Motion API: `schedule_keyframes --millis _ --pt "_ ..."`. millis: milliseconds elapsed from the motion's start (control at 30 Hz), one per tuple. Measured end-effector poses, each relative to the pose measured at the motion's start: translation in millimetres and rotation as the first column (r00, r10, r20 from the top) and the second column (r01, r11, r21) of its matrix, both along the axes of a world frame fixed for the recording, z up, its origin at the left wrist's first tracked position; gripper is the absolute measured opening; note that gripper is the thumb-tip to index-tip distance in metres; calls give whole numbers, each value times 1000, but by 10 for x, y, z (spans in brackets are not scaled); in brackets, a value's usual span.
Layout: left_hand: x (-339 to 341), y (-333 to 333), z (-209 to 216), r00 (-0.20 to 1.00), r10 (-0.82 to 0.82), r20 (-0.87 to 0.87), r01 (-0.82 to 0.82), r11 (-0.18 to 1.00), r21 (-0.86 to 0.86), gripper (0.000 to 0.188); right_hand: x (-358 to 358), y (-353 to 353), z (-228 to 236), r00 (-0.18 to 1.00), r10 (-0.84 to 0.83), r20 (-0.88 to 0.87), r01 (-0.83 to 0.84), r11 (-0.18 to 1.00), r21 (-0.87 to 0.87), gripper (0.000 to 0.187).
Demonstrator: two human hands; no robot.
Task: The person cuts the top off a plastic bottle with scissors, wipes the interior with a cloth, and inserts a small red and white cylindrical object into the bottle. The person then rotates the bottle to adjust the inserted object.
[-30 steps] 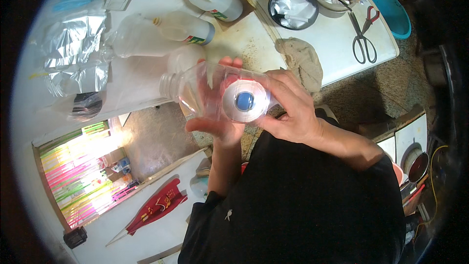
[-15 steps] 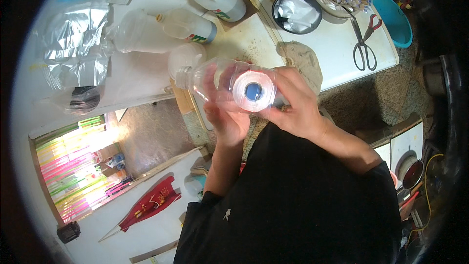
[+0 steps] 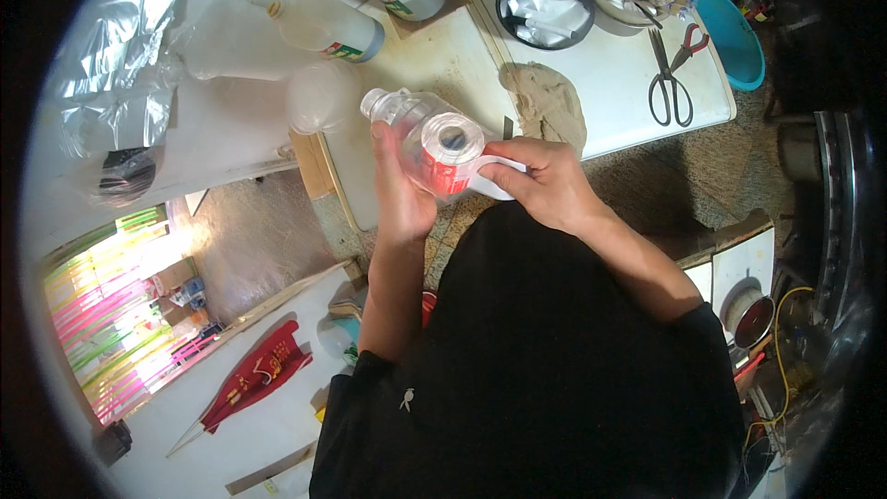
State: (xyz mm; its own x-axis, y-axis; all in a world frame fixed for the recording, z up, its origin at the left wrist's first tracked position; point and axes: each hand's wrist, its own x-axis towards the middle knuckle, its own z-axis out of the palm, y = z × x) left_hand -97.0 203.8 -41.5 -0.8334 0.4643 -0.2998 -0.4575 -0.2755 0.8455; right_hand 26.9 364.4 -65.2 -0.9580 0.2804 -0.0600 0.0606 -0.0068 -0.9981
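Observation:
A clear plastic bottle (image 3: 395, 111) lies in my left hand (image 3: 404, 199), its neck pointing to the upper left. My left palm and thumb wrap its near side. Against the bottle sits a roll of red-and-white labels (image 3: 451, 166), with its hollow core facing up. How the roll is supported behind my left hand is hidden. My right hand (image 3: 554, 183) pinches the white loose end of the label strip (image 3: 499, 187) at the roll's right side.
Jugs (image 3: 323, 30) and plastic bags (image 3: 120, 55) stand on the left counter. To the right are a black bowl (image 3: 504, 23) with white wrapping, a pot of sticks (image 3: 610, 14), scissors (image 3: 670, 97), a beige cloth (image 3: 547, 103) and a turquoise basin (image 3: 739, 46).
The roll has tipped, so its red printed side now shows. My right hand has come off the bottle's base and pulls out the strip's end. The view has shifted slightly.

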Motion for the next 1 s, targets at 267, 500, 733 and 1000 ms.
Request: schedule_keyframes --millis 267,500,733,1000 --pt "-46 -119 -317 999 18 48 -14 996 -85 63 120 66 -10 957 248 153 -215 955 -205 42" --pt "-112 -131 -287 999 -11 47 17 991 -130 63 110 147 83 923 335 191 -284 926 -248 48" --pt "-203 -116 -118 994 -101 43 104 992 -74 60 101 130 -113 953 260 153 -192 914 -357 50" --pt "-250 -107 -61 999 1 -51 -4 999 -50 55 -52 76 -9 958 277 81 -212 866 -452 51"
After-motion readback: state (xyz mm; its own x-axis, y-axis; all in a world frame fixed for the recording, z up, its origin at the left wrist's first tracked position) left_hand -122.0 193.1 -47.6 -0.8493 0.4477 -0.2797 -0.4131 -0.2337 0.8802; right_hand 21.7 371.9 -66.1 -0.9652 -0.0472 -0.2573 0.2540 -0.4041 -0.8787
